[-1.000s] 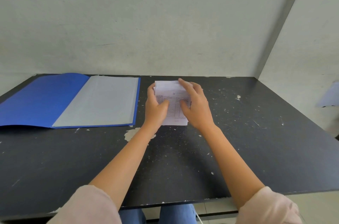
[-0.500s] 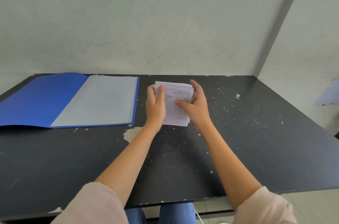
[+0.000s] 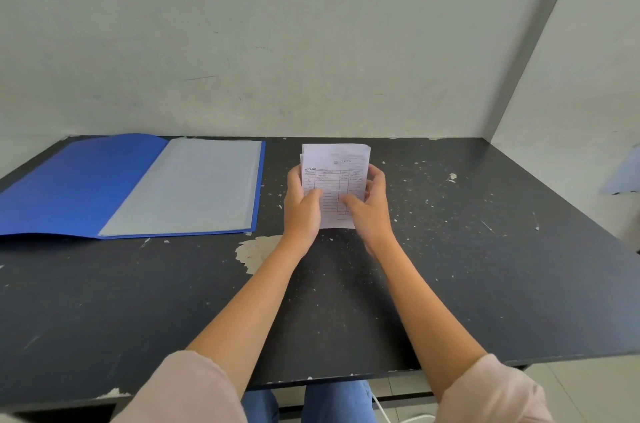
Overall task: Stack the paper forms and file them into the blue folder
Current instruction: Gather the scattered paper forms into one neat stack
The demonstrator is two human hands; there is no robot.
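A small stack of white paper forms point(image 3: 335, 168) with printed tables stands tilted up from the black table point(image 3: 485, 267), its lower edge near the tabletop. My left hand point(image 3: 302, 204) grips the stack's left side, thumb on the front sheet. My right hand point(image 3: 369, 206) grips the right side, thumb on the front as well. The blue folder point(image 3: 86, 183) lies open to the left, its clear grey sleeve page point(image 3: 194, 185) facing up next to the forms.
Grey walls close the table at the back and the right. A worn pale patch point(image 3: 258, 249) marks the tabletop near my left wrist. A pale sheet point(image 3: 623, 170) hangs at the far right edge of view.
The forms have been lifted from lying flat to standing tilted between both hands. Both hands slid to the stack's sides and now grip it there.
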